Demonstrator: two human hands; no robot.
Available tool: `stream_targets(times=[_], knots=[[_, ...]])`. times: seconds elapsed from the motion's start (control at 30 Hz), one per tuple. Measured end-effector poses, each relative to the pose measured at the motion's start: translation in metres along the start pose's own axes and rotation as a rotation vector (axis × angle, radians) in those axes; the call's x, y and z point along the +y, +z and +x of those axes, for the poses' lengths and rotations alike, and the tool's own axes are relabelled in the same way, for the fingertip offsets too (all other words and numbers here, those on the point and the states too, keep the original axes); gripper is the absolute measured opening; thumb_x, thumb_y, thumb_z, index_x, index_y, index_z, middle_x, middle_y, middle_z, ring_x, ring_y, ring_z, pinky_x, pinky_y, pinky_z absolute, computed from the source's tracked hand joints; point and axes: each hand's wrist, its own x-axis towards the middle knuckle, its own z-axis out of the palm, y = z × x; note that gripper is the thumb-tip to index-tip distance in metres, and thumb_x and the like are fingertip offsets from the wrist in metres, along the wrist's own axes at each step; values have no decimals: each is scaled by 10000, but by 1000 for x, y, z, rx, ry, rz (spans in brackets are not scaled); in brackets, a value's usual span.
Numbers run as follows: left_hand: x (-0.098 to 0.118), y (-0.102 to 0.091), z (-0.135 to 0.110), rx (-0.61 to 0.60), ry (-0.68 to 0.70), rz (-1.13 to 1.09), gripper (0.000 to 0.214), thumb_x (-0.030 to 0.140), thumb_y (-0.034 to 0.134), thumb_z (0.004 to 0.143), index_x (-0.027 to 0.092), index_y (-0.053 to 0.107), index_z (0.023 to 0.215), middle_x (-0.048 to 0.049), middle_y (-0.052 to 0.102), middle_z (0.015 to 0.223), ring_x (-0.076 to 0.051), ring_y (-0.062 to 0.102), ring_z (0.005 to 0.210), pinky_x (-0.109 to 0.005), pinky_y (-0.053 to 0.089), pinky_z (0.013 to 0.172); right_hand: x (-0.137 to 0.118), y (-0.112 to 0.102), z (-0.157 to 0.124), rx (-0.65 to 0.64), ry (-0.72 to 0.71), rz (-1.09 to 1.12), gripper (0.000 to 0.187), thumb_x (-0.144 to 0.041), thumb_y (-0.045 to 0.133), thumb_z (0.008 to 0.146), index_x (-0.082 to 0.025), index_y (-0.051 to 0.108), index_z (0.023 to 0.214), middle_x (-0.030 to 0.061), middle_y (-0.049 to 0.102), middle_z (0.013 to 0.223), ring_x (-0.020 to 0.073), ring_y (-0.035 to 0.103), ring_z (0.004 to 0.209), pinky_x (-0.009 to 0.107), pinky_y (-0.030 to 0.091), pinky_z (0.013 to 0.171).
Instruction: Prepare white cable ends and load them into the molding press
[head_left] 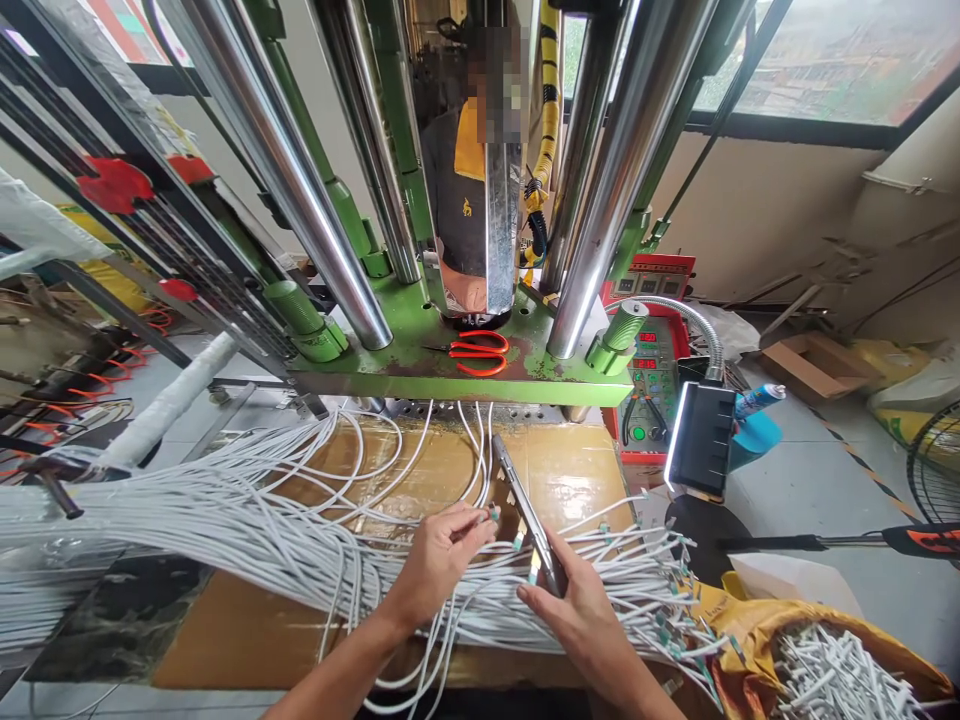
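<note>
My left hand [437, 562] is closed in a pinch on the end of a white cable, whose small green-tipped connector [494, 513] pokes out past the fingertips. Gripped in my right hand [581, 605] is a long narrow metal bar [525, 505], slanting away toward the machine. Small gold-and-green connectors [534, 567] sit along the bar's left side. Under both hands runs a thick bundle of white cables [300, 545], with many green-tipped ends fanned out to the right. A few cables lead up under the machine's green plate [420, 385].
Orange-handled scissors [480, 350] lie on the green plate between steel columns [592, 250]. Brown cardboard [592, 490] covers the worktop. At right are a red control box [660, 345], a lit lamp [701, 440], and a yellow sack [750, 620] of white scraps. Behind the columns is a person [457, 220].
</note>
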Motion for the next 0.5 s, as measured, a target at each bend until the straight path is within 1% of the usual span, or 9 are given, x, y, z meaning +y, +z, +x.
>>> stream_targets(times=[0.07, 0.1, 0.17, 0.2, 0.23, 0.3, 0.37, 0.43, 0.5], knots=[[-4, -3, 2, 102, -113, -78, 246, 380, 631, 830, 155, 683, 916, -25, 687, 722, -170, 652, 699, -236, 502, 633, -1, 0, 0, -3, 20, 7, 538, -297, 658, 744, -182, 563, 1261, -11, 608, 720, 169, 556, 729, 267, 485, 756], [-5, -4, 3, 119, -137, -101, 254, 377, 642, 821, 157, 671, 945, -4, 674, 656, -159, 642, 636, -226, 495, 594, -1, 0, 0, -4, 29, 8, 557, -294, 659, 741, -176, 553, 1275, -10, 605, 717, 168, 554, 726, 265, 486, 748], [-4, -6, 5, 63, -120, -76, 245, 364, 618, 841, 166, 673, 974, 32, 625, 533, -135, 600, 513, -209, 471, 523, 1, 0, 1, -3, 40, 14, 596, -295, 667, 733, -168, 535, 1300, -9, 602, 721, 165, 550, 719, 262, 488, 730], [-3, -7, 6, 12, -88, -29, 229, 353, 604, 851, 174, 692, 963, 33, 625, 519, -131, 597, 496, -206, 471, 518, 2, 0, 1, -5, 40, 20, 602, -296, 669, 732, -168, 532, 1304, -8, 603, 725, 164, 550, 715, 261, 490, 724], [-2, -7, 7, -39, -43, 27, 213, 335, 596, 857, 185, 714, 951, 21, 657, 551, -136, 621, 523, -208, 487, 543, 3, 0, 2, -9, 36, 29, 597, -298, 668, 734, -172, 534, 1302, -8, 605, 730, 164, 552, 716, 262, 491, 725], [-2, -8, 11, -114, 76, 126, 185, 274, 592, 856, 209, 743, 940, -16, 745, 748, -161, 692, 687, -221, 528, 655, 5, 0, 2, -16, 22, 47, 562, -303, 665, 738, -180, 556, 1275, -4, 615, 742, 171, 563, 739, 271, 492, 749], [-5, -7, 15, -139, 214, 192, 196, 198, 583, 850, 216, 747, 955, -32, 755, 938, -177, 707, 852, -239, 535, 788, 4, -1, 2, -10, 8, 59, 534, -307, 667, 737, -187, 577, 1250, 9, 637, 796, 187, 578, 807, 288, 486, 808], [-10, -5, 18, -131, 322, 239, 234, 143, 554, 852, 207, 736, 984, -38, 751, 972, -171, 707, 880, -243, 538, 820, 3, -1, 2, 4, 2, 63, 537, -304, 673, 730, -192, 581, 1248, 22, 653, 858, 200, 581, 872, 301, 474, 857], [-16, -3, 20, -111, 405, 277, 256, 116, 530, 859, 200, 723, 1005, -41, 751, 969, -163, 707, 873, -244, 546, 816, 2, -1, 2, 1, 8, 60, 564, -293, 666, 731, -185, 560, 1274, 23, 657, 863, 202, 583, 878, 303, 475, 856]])
